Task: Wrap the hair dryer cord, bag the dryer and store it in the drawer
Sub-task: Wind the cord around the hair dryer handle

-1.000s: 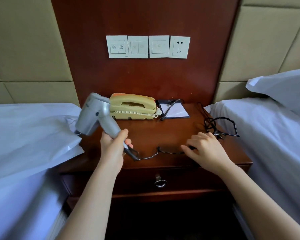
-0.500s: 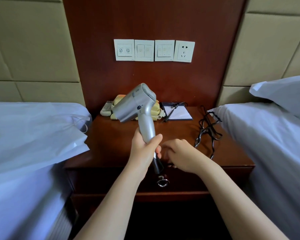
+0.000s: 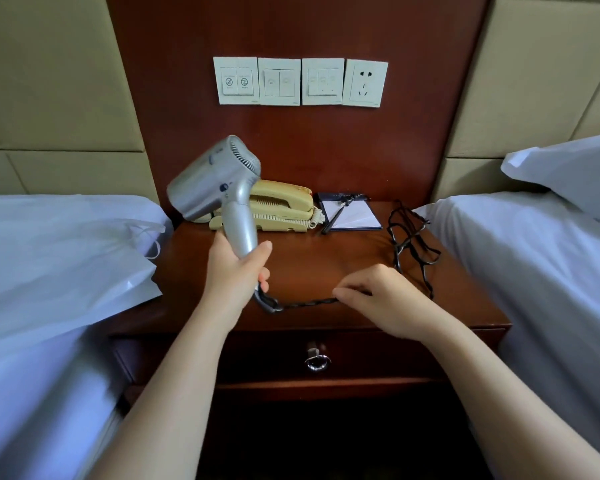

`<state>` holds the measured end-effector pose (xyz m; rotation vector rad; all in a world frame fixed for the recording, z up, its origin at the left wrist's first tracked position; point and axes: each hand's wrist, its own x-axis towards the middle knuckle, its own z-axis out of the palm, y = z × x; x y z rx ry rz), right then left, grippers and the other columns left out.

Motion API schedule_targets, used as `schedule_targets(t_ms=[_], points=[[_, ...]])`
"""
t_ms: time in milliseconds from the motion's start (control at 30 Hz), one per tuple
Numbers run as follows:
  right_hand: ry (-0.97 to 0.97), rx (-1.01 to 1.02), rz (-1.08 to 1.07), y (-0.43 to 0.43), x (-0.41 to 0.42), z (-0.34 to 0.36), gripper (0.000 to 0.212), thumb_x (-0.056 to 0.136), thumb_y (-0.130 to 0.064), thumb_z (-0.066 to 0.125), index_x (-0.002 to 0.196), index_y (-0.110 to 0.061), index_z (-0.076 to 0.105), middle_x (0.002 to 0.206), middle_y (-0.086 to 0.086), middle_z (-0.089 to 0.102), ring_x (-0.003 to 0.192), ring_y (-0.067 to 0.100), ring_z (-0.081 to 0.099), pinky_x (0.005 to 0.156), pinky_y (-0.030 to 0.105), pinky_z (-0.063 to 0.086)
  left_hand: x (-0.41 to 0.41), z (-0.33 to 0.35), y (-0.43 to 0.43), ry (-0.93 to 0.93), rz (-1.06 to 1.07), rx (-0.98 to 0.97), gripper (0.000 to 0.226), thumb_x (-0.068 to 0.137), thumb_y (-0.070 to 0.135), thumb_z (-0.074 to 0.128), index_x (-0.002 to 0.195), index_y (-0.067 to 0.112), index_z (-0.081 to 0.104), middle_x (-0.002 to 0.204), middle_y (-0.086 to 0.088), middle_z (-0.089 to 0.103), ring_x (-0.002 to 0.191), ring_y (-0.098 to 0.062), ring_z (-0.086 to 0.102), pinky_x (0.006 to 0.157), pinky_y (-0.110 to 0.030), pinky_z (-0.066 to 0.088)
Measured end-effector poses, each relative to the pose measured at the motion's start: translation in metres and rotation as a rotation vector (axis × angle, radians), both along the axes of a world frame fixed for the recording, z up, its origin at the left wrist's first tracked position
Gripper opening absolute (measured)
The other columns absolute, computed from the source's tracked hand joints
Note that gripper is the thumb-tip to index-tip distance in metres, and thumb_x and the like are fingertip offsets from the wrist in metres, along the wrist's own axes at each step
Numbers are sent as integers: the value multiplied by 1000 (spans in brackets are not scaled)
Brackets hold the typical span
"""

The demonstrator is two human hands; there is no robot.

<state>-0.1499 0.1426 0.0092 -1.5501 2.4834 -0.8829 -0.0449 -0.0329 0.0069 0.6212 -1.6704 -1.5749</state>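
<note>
Dryer: silver hair dryer (image 3: 219, 181) held above the left half of the nightstand (image 3: 326, 258), in front of the telephone (image 3: 281, 202), barrel tilted down-left.
Left hand (image 3: 236, 271): curled round the lower handle.
Right hand (image 3: 378, 296): fingertips pinch the cord (image 3: 305, 303) near the front edge.
Cord: black, twisted, nearly straight between the hands. The rest lies in loose loops at the right rear.
Surface: dark wood. Notepad (image 3: 355, 216) with pen (image 3: 333, 220) at the back.
Drawer (image 3: 378, 355): closed, ring pull (image 3: 317, 362) centred.
Room: wood panel with switches (image 3: 281, 81) and socket (image 3: 365, 83), padded wall either side.
Edges: beds close on both sides. White bag (image 3: 66, 271) on the left bed overlaps the nightstand's left edge.
Change: half a second ago the hands nearly touched. Now they are apart.
</note>
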Motion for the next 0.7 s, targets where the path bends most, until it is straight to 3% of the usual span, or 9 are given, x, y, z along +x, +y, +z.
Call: schedule_targets(t_ms=[100, 200, 267, 467, 700], points=[[108, -40, -23, 5, 3, 2, 32, 92, -32, 54, 62, -23, 61, 50, -7, 50, 57, 5, 50, 54, 17, 35, 5, 1, -5, -86, 37, -164, 34, 86, 13, 62, 115, 9, 43, 74, -6, 48, 46, -15, 49, 43, -27, 41], [223, -30, -21, 9, 6, 7, 41, 92, -37, 52, 54, -27, 44, 48, -4, 42, 56, 7, 47, 53, 21, 33, 8, 2, -3, -199, 30, -293, 50, 87, 18, 62, 129, 8, 38, 74, -4, 50, 47, -17, 52, 42, -26, 42], [287, -16, -28, 15, 8, 12, 46, 91, -41, 51, 51, -26, 35, 46, -2, 36, 50, 12, 41, 47, 18, 24, 8, 4, 0, -266, 13, -315, 54, 87, 20, 62, 133, 9, 36, 77, -5, 51, 47, -16, 53, 40, -23, 42], [408, -3, -47, 21, 14, 26, 53, 78, -55, 61, 50, -18, 37, 43, -2, 31, 44, 11, 32, 44, 25, 22, 21, 8, 9, -429, -190, -448, 46, 86, 23, 61, 127, 20, 40, 82, -3, 53, 51, -16, 54, 45, -26, 43], [395, 90, -147, 26, 10, 32, 58, 66, -71, 58, 53, -17, 39, 49, -3, 41, 51, 14, 40, 47, 27, 29, 26, 7, 17, -442, -381, -324, 40, 86, 18, 61, 122, 18, 43, 80, -1, 46, 48, -10, 44, 43, -23, 36]])
